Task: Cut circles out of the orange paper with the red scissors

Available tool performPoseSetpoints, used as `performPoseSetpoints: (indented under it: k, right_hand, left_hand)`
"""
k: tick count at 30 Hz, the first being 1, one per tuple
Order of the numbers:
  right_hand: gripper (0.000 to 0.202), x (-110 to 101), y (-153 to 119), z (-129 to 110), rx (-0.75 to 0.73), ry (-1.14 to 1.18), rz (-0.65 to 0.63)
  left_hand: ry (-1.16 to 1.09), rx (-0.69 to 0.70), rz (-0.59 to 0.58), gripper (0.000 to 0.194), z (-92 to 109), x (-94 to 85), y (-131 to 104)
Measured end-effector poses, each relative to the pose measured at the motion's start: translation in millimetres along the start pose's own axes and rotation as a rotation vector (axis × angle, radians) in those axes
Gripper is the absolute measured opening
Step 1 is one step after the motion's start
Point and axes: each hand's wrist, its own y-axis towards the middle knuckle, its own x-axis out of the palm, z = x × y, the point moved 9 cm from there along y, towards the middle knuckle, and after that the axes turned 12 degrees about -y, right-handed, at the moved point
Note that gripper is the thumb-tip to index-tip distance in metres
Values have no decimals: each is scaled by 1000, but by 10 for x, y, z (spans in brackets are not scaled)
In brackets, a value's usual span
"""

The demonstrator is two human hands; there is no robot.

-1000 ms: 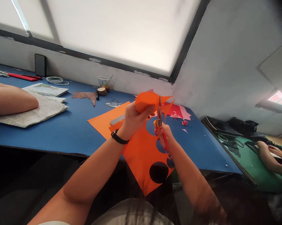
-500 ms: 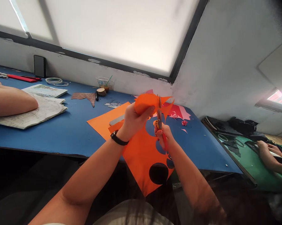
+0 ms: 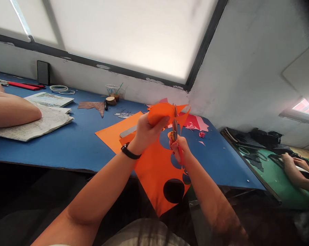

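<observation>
An orange paper piece with a rounded edge is pinched in my left hand, its thumb on top. My right hand is closed round the handles of the scissors, whose blades point up against the right edge of that piece. Pointed orange offcuts stick out just right of the blades. Below both hands a large orange sheet with several round holes hangs over the table's front edge. Another orange sheet lies under a grey flat object left of my left hand.
On the blue table are pink and red paper scraps, a plastic cup, a wooden disc and newspapers under another person's arm. A phone leans on the wall. Another person's hands are at the green table.
The orange offcuts by the blades have shifted slightly. Both hands hold nearly the same place, and the paper and scissors remain in them.
</observation>
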Motion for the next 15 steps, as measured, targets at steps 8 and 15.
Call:
performPoseSetpoints:
  k: [8, 15]
  right_hand:
    - [35, -31, -48, -45, -16, -2, -12]
    - [22, 5, 17, 26, -49, -16, -11]
  left_hand:
    - [-19, -17, 32, 50, 4, -23, 1]
    - [2, 10, 36, 52, 75, -22, 7]
